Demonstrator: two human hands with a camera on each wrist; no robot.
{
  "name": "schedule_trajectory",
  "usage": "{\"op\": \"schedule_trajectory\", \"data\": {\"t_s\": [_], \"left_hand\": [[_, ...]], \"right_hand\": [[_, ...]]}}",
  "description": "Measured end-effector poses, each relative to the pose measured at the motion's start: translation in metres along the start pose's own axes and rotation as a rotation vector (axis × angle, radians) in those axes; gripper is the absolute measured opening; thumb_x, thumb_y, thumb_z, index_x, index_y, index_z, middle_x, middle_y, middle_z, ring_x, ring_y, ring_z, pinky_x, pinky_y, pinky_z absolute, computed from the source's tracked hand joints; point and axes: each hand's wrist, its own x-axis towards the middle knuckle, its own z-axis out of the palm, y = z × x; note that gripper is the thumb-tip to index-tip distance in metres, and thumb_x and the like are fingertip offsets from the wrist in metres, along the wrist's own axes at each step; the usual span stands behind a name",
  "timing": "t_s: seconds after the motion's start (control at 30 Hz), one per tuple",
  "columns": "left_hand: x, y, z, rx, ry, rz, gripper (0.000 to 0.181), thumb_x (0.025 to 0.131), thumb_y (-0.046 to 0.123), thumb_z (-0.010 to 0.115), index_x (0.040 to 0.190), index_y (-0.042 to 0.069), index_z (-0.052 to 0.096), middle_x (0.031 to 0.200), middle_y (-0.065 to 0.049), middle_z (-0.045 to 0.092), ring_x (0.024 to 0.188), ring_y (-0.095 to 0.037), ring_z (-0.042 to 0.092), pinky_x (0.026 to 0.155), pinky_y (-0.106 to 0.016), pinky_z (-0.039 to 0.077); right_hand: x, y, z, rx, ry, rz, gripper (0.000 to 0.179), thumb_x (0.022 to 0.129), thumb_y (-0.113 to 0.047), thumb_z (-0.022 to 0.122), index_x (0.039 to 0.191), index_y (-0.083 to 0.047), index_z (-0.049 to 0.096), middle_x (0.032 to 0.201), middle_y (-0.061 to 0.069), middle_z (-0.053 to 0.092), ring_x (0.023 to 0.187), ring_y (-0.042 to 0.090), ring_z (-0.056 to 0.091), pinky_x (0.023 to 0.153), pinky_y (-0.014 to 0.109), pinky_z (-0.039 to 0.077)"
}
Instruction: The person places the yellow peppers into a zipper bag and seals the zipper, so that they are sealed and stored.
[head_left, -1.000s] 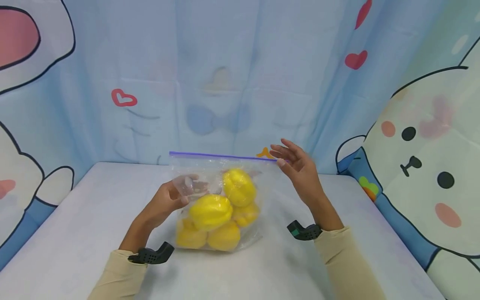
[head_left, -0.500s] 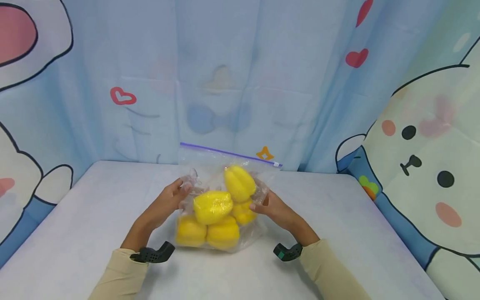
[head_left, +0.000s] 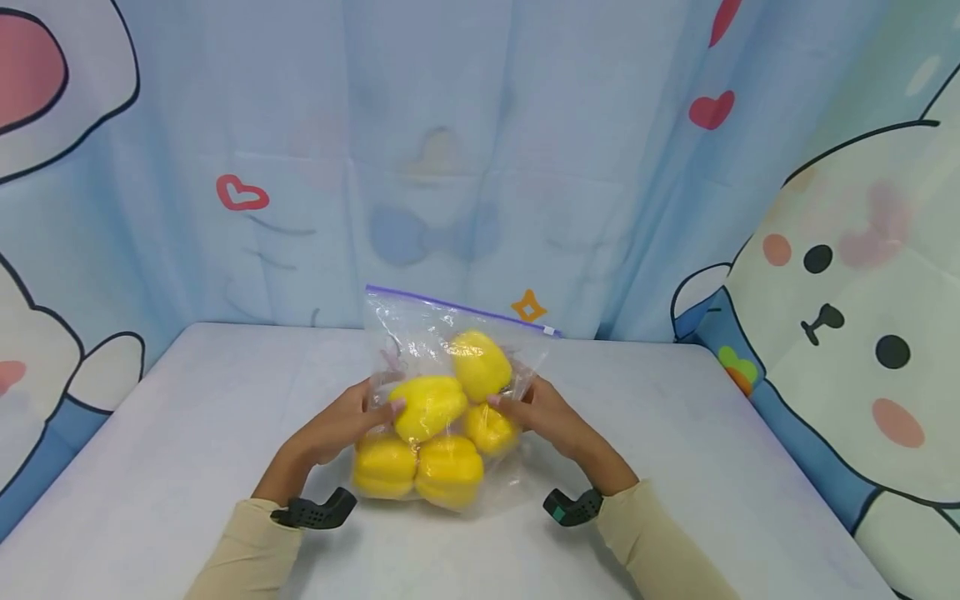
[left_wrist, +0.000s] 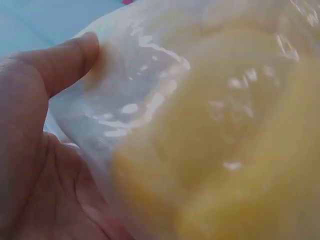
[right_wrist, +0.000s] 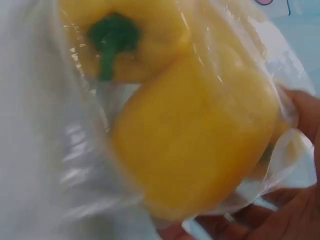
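Observation:
A clear zip bag [head_left: 411, 337] stands upright on the table, holding several yellow bell peppers [head_left: 450, 468]. A purple zip strip [head_left: 457, 307] runs along its top, slanting down to a white slider [head_left: 550, 331] at the right end. My left hand [head_left: 339, 425] grips the bag's left side, thumb on the front over a pepper, fingers behind. On the opposite side my right hand [head_left: 557, 423] grips the bag likewise, its fingertips hidden behind it. In the right wrist view, a green stem [right_wrist: 112, 42] shows on one pepper through the plastic.
A white cloth covers the table [head_left: 225, 400]. Right behind the table's far edge hangs a light blue curtain [head_left: 300, 108] printed with hearts and cartoon animals. Each wrist wears a black camera mount [head_left: 315, 510].
My right hand has come down from the slider end of the zip to the bag's right side. The left hand has shifted inward, its thumb now over a pepper. The zip strip has tilted.

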Motion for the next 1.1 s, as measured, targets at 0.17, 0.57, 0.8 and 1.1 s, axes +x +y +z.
{"op": "schedule_trajectory", "data": {"t_s": [0.17, 0.57, 0.8, 1.1], "left_hand": [[0.005, -0.002, 0.01, -0.094, -0.018, -0.082, 0.077, 0.093, 0.049, 0.058, 0.154, 0.014, 0.026, 0.146, -0.013, 0.042, 0.132, -0.037, 0.038, 0.101, -0.067, 0.031], [0.012, 0.0, 0.021, -0.156, 0.16, -0.249, 0.079, 0.098, 0.049, 0.047, 0.156, 0.009, 0.011, 0.156, -0.022, 0.022, 0.14, -0.043, 0.026, 0.107, -0.056, 0.031], [0.01, -0.004, 0.016, -0.079, 0.15, -0.31, 0.086, 0.095, 0.043, 0.057, 0.155, 0.004, 0.008, 0.152, -0.029, 0.025, 0.133, -0.044, 0.037, 0.102, -0.056, 0.038], [0.013, -0.011, 0.012, -0.051, 0.198, -0.338, 0.085, 0.096, 0.04, 0.058, 0.154, 0.004, 0.009, 0.152, -0.03, 0.024, 0.135, -0.043, 0.035, 0.103, -0.055, 0.037]], "right_hand": [[-0.005, -0.011, -0.005, -0.039, 0.066, 0.138, 0.068, 0.09, -0.043, 0.065, 0.142, -0.006, 0.042, 0.129, 0.014, 0.055, 0.101, 0.026, 0.056, 0.073, 0.038, 0.054], [0.005, 0.014, -0.017, 0.005, 0.111, 0.318, 0.099, 0.087, -0.062, 0.058, 0.156, -0.006, 0.013, 0.153, 0.022, 0.031, 0.126, 0.036, 0.047, 0.095, 0.05, 0.047], [0.008, 0.029, -0.015, 0.114, 0.072, 0.188, 0.088, 0.092, -0.048, 0.06, 0.157, -0.012, 0.012, 0.149, 0.024, 0.036, 0.127, 0.034, 0.046, 0.104, 0.052, 0.038], [0.012, 0.031, -0.013, 0.141, -0.02, 0.172, 0.081, 0.094, -0.045, 0.058, 0.156, -0.015, 0.016, 0.155, 0.02, 0.027, 0.136, 0.037, 0.035, 0.107, 0.058, 0.029]]}}
